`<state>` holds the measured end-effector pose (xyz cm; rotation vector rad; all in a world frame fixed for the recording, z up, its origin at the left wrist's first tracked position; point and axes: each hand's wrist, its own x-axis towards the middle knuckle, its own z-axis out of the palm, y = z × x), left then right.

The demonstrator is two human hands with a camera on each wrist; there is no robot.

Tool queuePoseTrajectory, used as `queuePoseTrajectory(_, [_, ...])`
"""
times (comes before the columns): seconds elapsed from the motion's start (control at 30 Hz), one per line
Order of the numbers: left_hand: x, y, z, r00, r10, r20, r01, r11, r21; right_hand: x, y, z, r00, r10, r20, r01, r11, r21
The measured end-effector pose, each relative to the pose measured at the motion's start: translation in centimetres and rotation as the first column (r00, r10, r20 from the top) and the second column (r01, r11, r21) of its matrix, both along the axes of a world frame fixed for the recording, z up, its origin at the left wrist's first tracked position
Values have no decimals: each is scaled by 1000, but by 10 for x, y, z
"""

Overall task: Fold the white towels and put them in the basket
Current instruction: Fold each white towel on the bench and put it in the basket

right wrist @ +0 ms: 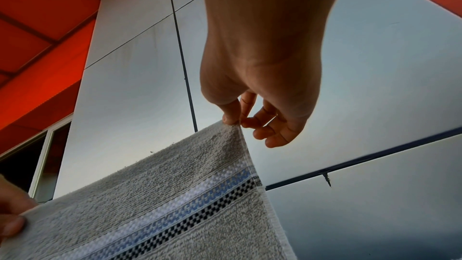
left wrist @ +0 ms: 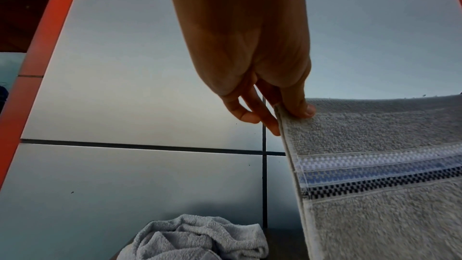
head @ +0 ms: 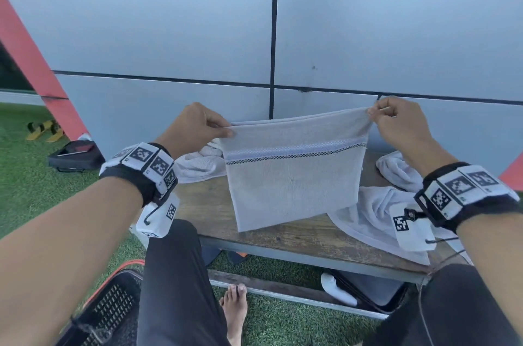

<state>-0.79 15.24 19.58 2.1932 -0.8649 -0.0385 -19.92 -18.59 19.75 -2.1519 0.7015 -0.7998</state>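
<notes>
Left hand (head: 198, 122) & right hand (head: 396, 122) each pinch a top corner of the towel (head: 294, 175). Keep edge taut, corners level, lower onto bench (head: 203, 204) w/o bunching.

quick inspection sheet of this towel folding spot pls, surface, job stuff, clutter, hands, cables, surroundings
surface: wooden bench, worn top
job's things: striped towel held up by its top corners, lower edge at the bench; crumpled towels at left and right; black basket on the grass, lower left
clutter: black case and yellow sandals on the grass; bag under the bench
hands: left hand and right hand each pinch a corner
cables: thin cords hang from the wrist bands
surroundings: grey panel wall, red beam
</notes>
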Motion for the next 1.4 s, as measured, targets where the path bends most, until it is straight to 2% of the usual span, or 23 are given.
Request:
queuePoseTrajectory(0.1, [14,-1,2,999,17,35,-19,999,51,11,-3,0,1000,-9,5,9,998,56])
queuePoseTrajectory(0.2, [27,-10,10,995,30,92,-34,999,34,26,-5,3,1000,6,22,-9,989,148])
queuePoseTrajectory(0.33, [39,-20,29,984,56,171,-42,995,-87,44,-3,17,993,41,114,-70,962,264])
queuePoseTrajectory(0.43, [44,-20,38,978,129,166,-92,972,-217,49,-2,24,980,47,195,-95,965,246])
queuePoseTrajectory(0.5, [41,-15,36,967,163,195,-116,966,-231,45,-1,18,979,67,191,-101,979,178])
queuePoseTrajectory(0.6, [28,2,13,983,147,107,-124,973,-192,29,3,-11,984,147,103,-162,976,146])
queuePoseTrajectory(0.67, [15,17,-14,994,113,-9,-114,986,-125,13,6,-36,967,254,24,-253,939,233])
queuePoseTrajectory(0.77, [-6,42,-55,991,49,-126,-42,997,60,-13,12,-72,877,471,-94,-382,803,457])
queuePoseTrajectory(0.9, [-33,63,-101,935,-30,-353,155,931,329,-36,20,-114,637,630,-445,-403,764,504])
queuePoseTrajectory(0.97, [-41,70,-121,912,-44,-409,227,883,412,-40,27,-128,538,668,-515,-375,736,563])
queuePoseTrajectory(1.03, [-44,73,-135,902,-31,-430,252,847,468,-40,30,-137,484,678,-553,-342,728,593])
queuePoseTrajectory(1.1, [-43,72,-139,896,-8,-444,241,850,469,-36,30,-143,494,676,-547,-327,728,603])
queuePoseTrajectory(1.17, [-39,68,-140,895,3,-446,211,878,430,-28,27,-148,551,632,-545,-339,766,546])
queuePoseTrajectory(1.3, [-20,50,-144,950,91,-299,26,930,368,-4,21,-155,700,449,-555,-355,893,275])
queuePoseTrajectory(1.4, [-2,33,-151,956,140,-256,-50,943,328,15,18,-162,759,330,-561,-314,941,128])
